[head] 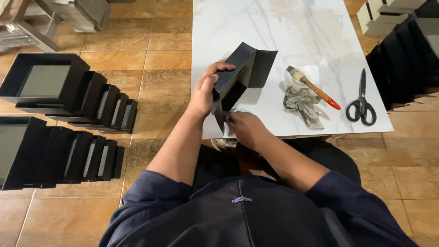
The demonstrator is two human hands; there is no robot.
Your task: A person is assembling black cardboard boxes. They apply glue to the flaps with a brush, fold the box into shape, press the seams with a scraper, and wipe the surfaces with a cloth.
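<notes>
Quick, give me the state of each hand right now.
Left hand: closed on the folded black card piece.
Right hand: fingers pressing that piece's lower flap; grip cannot be told.

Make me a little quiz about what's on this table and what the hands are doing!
1. True or false: the scissors lie at the table's right end.
2. What does the left hand grip: A) the brush, B) the black card, C) the rag?
3. Fill in: rows of black ___ stand on the floor at the left.

Key: 1 true. 2 B; the right hand presses the card's lower flap. 3 boxes.
</notes>
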